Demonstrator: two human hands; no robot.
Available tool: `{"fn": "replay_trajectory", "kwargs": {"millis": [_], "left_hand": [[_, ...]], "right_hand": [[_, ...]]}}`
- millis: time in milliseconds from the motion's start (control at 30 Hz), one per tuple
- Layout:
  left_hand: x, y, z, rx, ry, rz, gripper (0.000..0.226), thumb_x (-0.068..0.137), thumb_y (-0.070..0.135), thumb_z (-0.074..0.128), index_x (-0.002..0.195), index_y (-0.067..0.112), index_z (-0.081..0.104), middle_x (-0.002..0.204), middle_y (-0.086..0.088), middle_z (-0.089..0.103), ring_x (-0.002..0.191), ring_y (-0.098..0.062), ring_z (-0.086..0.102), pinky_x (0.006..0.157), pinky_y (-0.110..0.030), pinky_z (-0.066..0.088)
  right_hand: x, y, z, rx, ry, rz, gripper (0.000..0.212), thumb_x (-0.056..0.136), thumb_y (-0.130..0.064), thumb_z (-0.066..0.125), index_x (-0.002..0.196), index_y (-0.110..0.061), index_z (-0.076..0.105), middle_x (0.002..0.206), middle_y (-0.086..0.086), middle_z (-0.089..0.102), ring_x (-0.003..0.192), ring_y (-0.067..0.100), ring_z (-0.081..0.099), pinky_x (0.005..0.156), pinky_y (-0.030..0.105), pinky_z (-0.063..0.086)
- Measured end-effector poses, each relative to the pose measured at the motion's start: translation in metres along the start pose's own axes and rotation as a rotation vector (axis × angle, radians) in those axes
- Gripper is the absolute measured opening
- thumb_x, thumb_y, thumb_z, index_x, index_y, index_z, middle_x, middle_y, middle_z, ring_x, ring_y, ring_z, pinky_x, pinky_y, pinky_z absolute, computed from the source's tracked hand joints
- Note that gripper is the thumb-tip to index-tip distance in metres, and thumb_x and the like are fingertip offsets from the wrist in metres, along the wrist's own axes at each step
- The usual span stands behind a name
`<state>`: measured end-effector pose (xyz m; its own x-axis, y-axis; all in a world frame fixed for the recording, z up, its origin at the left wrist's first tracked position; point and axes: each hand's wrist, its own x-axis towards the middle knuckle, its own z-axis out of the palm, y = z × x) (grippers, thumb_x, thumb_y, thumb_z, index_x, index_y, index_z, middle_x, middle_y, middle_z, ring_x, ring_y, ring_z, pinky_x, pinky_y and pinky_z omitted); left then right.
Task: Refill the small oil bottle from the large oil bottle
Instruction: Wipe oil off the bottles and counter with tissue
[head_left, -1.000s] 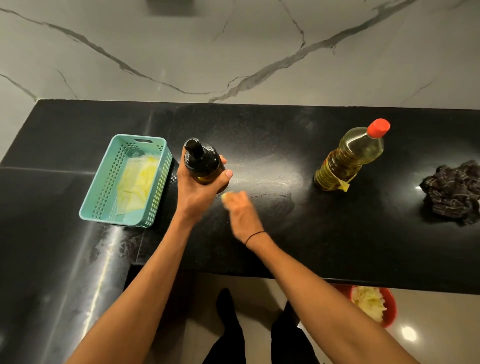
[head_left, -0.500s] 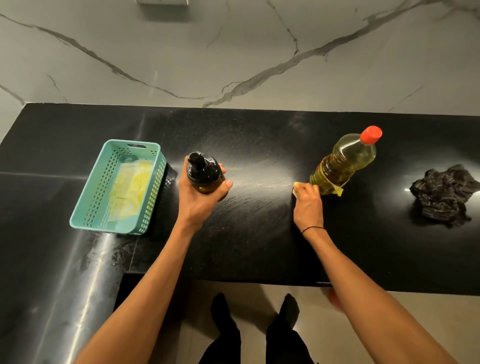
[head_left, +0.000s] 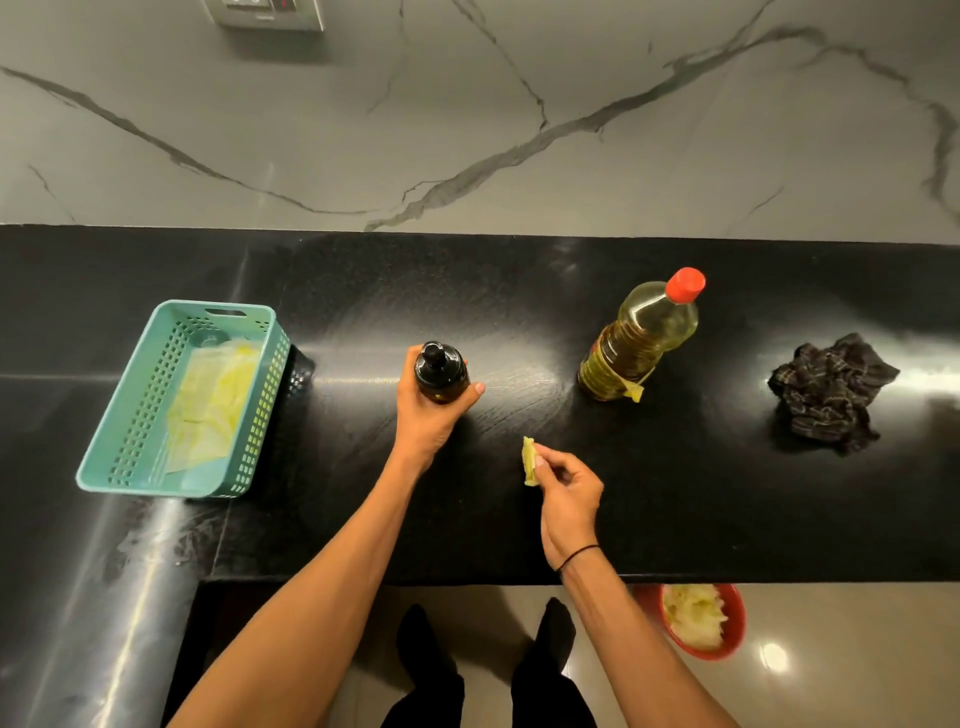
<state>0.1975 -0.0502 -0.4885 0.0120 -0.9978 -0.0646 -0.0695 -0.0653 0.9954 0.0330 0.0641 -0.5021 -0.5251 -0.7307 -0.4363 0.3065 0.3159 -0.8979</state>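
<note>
Currently the small oil bottle (head_left: 440, 371) stands upright on the black counter (head_left: 675, 493), near its middle, with a dark cap on top. The left hand (head_left: 428, 415) is wrapped around the bottle's body from the near side, fingers closed on it, thumb toward the right.

The large oil bottle (head_left: 640, 335) stands well apart to the right and slightly farther from the person. Its long axis is vertical; it only appears to lean up and right because of the wide-angle view. Its red cap (head_left: 685, 285) is in place, so pouring has not begun.

The right hand (head_left: 566, 493) is the nearer hand to the large bottle. The bottle lies ahead of it and slightly to its right. This hand is not free: thumb and fingertips pinch a small crumpled yellow wad (head_left: 530, 461), probably oily tissue, held just above the counter.

Judgement: the right hand must drop the wad before it can uncap and lift the large bottle. A red bin (head_left: 701, 621) with similar scraps sits on the floor below the counter edge, just right of the right forearm.

Farther out, a teal basket (head_left: 182, 400) holding yellowish sheets sits left of the small bottle, and a dark cloth (head_left: 831, 395) lies at the far right.
</note>
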Motion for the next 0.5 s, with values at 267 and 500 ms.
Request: {"fn": "replay_trajectory", "kwargs": {"millis": [267, 500], "left_hand": [[0.001, -0.019, 0.017, 0.050, -0.032, -0.049, 0.059, 0.080, 0.009, 0.093, 0.124, 0.007, 0.054, 0.125, -0.021, 0.067, 0.119, -0.033, 0.064, 0.103, -0.029, 0.052], [0.002, -0.016, 0.016, 0.128, -0.085, -0.026, 0.060, 0.079, 0.006, 0.093, 0.124, 0.004, 0.053, 0.123, -0.018, 0.066, 0.110, -0.015, 0.065, 0.093, -0.012, 0.052]], "right_hand": [[0.006, -0.029, -0.010, 0.484, -0.058, 0.363, 0.028, 0.097, 0.010, 0.053, 0.110, -0.007, 0.071, 0.122, 0.013, 0.070, 0.118, 0.030, 0.064, 0.084, 0.035, 0.054], [0.001, -0.045, -0.010, 0.490, -0.085, 0.378, 0.029, 0.099, 0.007, 0.051, 0.117, -0.007, 0.069, 0.128, 0.015, 0.066, 0.118, 0.031, 0.063, 0.082, 0.035, 0.054]]}}
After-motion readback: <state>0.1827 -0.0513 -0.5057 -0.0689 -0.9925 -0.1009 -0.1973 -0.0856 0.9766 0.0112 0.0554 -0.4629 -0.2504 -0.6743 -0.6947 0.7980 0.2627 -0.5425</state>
